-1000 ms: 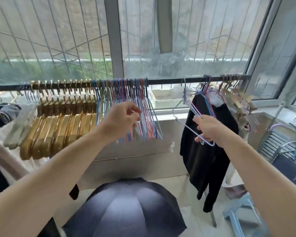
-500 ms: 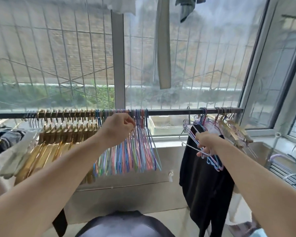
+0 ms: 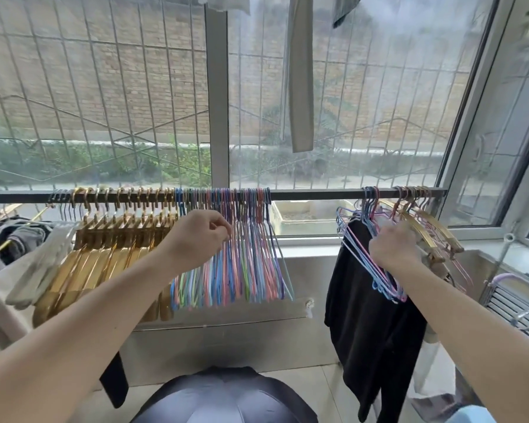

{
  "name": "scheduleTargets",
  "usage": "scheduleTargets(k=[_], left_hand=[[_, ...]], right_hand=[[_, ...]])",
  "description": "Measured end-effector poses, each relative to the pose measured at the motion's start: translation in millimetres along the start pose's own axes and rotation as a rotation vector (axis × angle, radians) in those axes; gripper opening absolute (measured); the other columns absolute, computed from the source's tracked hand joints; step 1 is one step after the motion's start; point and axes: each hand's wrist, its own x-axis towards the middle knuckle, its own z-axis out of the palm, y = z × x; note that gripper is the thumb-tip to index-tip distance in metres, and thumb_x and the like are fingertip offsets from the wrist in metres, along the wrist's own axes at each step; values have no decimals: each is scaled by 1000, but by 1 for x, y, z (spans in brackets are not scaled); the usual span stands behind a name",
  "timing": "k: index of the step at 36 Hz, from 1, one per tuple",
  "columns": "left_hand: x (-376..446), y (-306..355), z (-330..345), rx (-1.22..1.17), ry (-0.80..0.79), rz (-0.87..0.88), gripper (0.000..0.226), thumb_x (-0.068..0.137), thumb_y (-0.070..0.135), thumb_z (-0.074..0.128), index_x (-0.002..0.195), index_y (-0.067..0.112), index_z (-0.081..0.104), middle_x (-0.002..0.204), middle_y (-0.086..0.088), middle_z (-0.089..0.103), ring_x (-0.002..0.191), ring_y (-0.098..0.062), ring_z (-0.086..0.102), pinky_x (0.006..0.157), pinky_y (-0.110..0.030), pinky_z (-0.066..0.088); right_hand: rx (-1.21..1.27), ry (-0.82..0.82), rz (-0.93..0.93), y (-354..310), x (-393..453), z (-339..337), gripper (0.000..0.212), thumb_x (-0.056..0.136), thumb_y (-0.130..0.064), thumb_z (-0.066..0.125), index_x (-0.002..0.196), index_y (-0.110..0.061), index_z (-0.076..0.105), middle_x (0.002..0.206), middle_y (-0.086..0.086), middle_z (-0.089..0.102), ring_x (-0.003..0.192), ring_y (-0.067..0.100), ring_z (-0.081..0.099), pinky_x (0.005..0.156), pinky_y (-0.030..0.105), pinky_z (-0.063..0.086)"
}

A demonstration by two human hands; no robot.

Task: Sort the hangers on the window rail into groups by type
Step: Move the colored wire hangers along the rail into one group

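Note:
A dark window rail runs across the view. On its left hang several gold hangers, then a dense bunch of coloured wire hangers. My left hand is up against that bunch, its fingers curled and pinching among the wires. At the right end a mixed cluster of thin wire hangers and gold hangers hangs beside a black garment. My right hand grips the wire hangers in that cluster.
A dark open umbrella sits on the floor in front of me. Grey and white clothes hang at far left. A white tray lies on the sill. A metal rack stands at right.
The view tilted upward, showing more window. My right hand rose with the wire hangers toward the rail at the right cluster. My left hand stayed at the coloured bunch.

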Motion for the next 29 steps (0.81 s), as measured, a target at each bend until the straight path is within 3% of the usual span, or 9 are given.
scheduleTargets(k=[2, 6, 8, 11, 13, 17, 22, 26, 29], left_hand=[[0, -3, -1, -7, 5, -11, 23, 103, 9, 54, 92, 17, 72, 85, -5, 74, 77, -29, 72, 74, -43, 61], [-3, -10, 2, 4, -14, -33, 20, 103, 11, 55, 94, 17, 72, 86, -3, 74, 85, -29, 73, 79, -41, 61], [-4, -13, 6, 7, -27, -43, 20, 103, 10, 55, 95, 17, 71, 88, -2, 74, 84, -28, 73, 74, -37, 60], [-7, -14, 12, 15, -31, -50, 20, 104, 10, 54, 94, 17, 71, 89, 0, 72, 82, -20, 73, 65, -23, 55], [-10, -14, 15, 18, -35, -55, 20, 104, 11, 54, 95, 16, 71, 90, 1, 72, 79, -16, 72, 62, -19, 53], [-15, -19, 11, 39, -26, -71, 21, 104, 12, 53, 95, 17, 72, 88, 1, 73, 79, -12, 71, 60, -17, 51], [-20, -25, 4, 41, 11, -96, 21, 103, 10, 54, 94, 17, 72, 90, 0, 73, 79, -14, 72, 57, -15, 47], [-26, -31, -1, 47, 11, -115, 21, 102, 9, 54, 93, 17, 72, 91, 0, 73, 79, -15, 71, 65, -24, 53], [-27, -34, -2, 56, 11, -128, 22, 103, 10, 53, 94, 18, 71, 92, 1, 72, 79, -11, 70, 70, -28, 57]], right_hand=[[-22, 57, -142, -18, -5, -1, 30, 95, -13, 50, 121, -3, 60, 125, 21, 56, 117, 37, 51, 99, 43, 42], [305, -292, -136, -52, -27, 19, 22, 97, -17, 52, 100, -4, 69, 101, 12, 68, 95, 27, 61, 80, 34, 44], [410, -457, -114, -59, -42, 41, 23, 97, -19, 55, 98, 0, 69, 89, 8, 66, 82, 23, 59, 72, 33, 44], [477, -597, -72, -68, -63, 68, 12, 102, -22, 55, 94, -19, 64, 89, -3, 61, 78, 12, 56, 68, 26, 44], [523, -638, -40, -74, -69, 81, 18, 102, -22, 57, 115, -16, 67, 99, -1, 65, 87, 14, 60, 77, 28, 49], [494, -579, -57, -88, -76, 97, 36, 97, -10, 62, 133, -6, 63, 126, 9, 67, 112, 24, 63, 96, 35, 51], [451, -405, -72, -93, -79, 100, 19, 92, -9, 52, 103, -9, 67, 89, 7, 68, 84, 28, 66, 81, 46, 57], [437, -133, -188, -88, -91, 91, 44, 100, -9, 39, 143, -15, 46, 62, -3, 58, 62, 14, 58, 54, 35, 36], [412, 15, -288, -93, -87, 75, 47, 101, -4, 37, 145, -15, 44, 47, -6, 52, 47, 6, 48, 49, 28, 23]])
